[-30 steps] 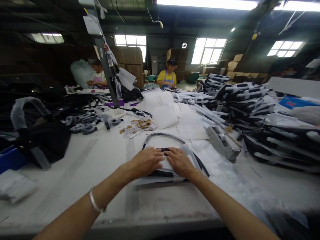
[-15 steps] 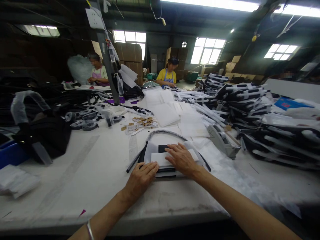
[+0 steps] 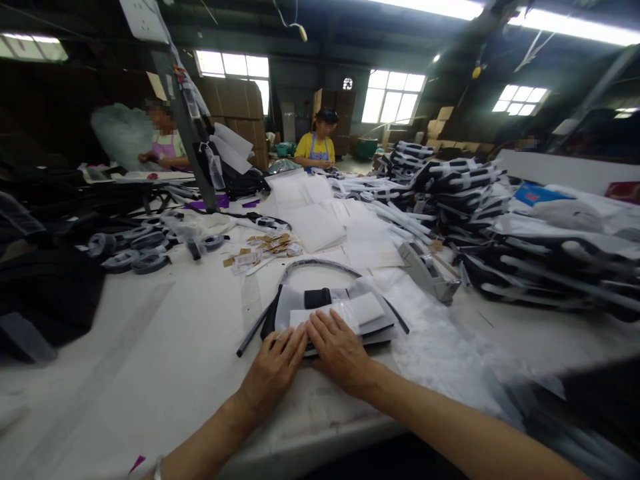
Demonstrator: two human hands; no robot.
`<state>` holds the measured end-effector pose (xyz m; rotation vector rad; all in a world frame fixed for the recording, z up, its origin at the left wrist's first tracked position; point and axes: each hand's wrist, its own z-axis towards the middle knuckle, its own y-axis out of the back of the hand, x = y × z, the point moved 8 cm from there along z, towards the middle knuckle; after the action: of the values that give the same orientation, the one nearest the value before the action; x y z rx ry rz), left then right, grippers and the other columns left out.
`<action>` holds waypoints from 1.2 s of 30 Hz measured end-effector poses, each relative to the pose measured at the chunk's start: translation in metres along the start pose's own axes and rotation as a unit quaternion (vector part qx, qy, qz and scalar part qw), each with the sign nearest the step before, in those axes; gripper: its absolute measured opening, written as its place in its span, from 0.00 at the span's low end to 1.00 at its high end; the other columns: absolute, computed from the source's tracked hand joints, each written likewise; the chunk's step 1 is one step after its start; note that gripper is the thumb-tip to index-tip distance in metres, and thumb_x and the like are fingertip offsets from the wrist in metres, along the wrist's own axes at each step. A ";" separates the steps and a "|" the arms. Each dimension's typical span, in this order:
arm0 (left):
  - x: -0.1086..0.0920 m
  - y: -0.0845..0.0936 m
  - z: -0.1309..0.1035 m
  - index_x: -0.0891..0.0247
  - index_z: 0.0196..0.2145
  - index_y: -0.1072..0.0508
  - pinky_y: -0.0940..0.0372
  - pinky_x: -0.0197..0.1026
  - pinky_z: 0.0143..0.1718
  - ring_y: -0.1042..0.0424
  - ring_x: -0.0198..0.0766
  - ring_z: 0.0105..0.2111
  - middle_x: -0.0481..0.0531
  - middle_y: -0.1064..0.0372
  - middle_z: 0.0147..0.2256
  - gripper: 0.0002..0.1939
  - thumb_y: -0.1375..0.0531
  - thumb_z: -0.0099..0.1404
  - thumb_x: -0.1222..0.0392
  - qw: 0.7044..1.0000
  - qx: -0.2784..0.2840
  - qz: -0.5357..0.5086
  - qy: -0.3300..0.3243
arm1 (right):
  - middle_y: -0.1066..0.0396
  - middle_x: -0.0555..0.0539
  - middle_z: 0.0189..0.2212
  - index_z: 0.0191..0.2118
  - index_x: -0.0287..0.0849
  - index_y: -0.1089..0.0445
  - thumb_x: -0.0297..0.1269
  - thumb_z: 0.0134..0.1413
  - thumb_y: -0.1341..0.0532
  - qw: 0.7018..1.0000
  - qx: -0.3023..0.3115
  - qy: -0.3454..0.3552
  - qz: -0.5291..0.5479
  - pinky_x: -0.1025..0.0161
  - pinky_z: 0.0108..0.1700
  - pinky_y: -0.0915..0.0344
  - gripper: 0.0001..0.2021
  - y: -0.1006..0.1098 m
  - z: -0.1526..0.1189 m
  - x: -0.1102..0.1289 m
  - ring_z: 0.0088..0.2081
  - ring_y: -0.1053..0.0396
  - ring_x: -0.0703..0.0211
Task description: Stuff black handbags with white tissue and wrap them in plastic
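A black handbag lies flat near the table's front edge, its wrapped handle arched toward the far side. Translucent white sheeting covers part of it, and a folded white foam strip rests across its middle. My left hand presses on the bag's near left part, fingers stretched out. Beside it, almost touching, my right hand lies flat with outstretched fingers on the near edge of the strip. A small black piece shows just beyond the strip. Neither hand grips anything; the surface under the fingers is hidden.
A grey tape dispenser stands right of the bag, before tall stacks of wrapped black bags. White sheets, brown tags and rolled straps lie beyond. Another black bag sits left. Two people work across the room.
My right hand has slid left and nearer, from the strip's middle to beside my left hand. The strip's right part is now uncovered. The view has turned a little to the right.
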<state>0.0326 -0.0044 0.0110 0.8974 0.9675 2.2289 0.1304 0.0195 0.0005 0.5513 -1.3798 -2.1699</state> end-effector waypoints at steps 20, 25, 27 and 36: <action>0.019 0.003 0.014 0.73 0.48 0.29 0.36 0.51 0.47 0.26 0.49 0.43 0.67 0.26 0.46 0.19 0.53 0.64 0.73 0.995 -0.066 0.065 -0.035 | 0.29 0.45 0.36 0.61 0.41 0.44 0.34 0.68 0.51 0.996 -0.069 0.038 -0.039 0.53 0.43 0.36 0.18 0.034 0.027 -0.004 0.40 0.32 0.52; 0.019 -0.001 0.015 0.68 0.54 0.33 0.36 0.50 0.46 0.26 0.48 0.43 0.63 0.26 0.45 0.19 0.53 0.69 0.68 0.995 -0.060 0.071 -0.033 | 0.28 0.46 0.37 0.62 0.43 0.45 0.33 0.68 0.51 0.998 -0.053 0.035 -0.013 0.56 0.44 0.36 0.19 0.044 0.034 -0.007 0.40 0.31 0.55; 0.022 0.001 0.014 0.66 0.56 0.34 0.36 0.48 0.47 0.26 0.47 0.43 0.61 0.26 0.46 0.20 0.53 0.69 0.67 0.996 -0.081 0.044 -0.015 | 0.28 0.43 0.47 0.63 0.40 0.46 0.38 0.68 0.49 0.998 -0.052 0.029 0.032 0.55 0.55 0.38 0.22 0.062 0.022 -0.010 0.50 0.33 0.56; 0.066 -0.001 0.003 0.62 0.60 0.38 0.35 0.48 0.47 0.26 0.48 0.44 0.57 0.28 0.50 0.22 0.51 0.72 0.55 0.982 -0.084 -0.038 0.165 | 0.37 0.41 0.61 0.65 0.41 0.45 0.29 0.66 0.50 0.976 -0.141 -0.146 0.082 0.42 0.67 0.50 0.23 0.104 -0.106 -0.107 0.66 0.46 0.52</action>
<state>-0.0064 0.0437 0.0353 0.4170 0.9194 2.3960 0.2971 -0.0272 0.0600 0.0110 -1.1787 -2.3196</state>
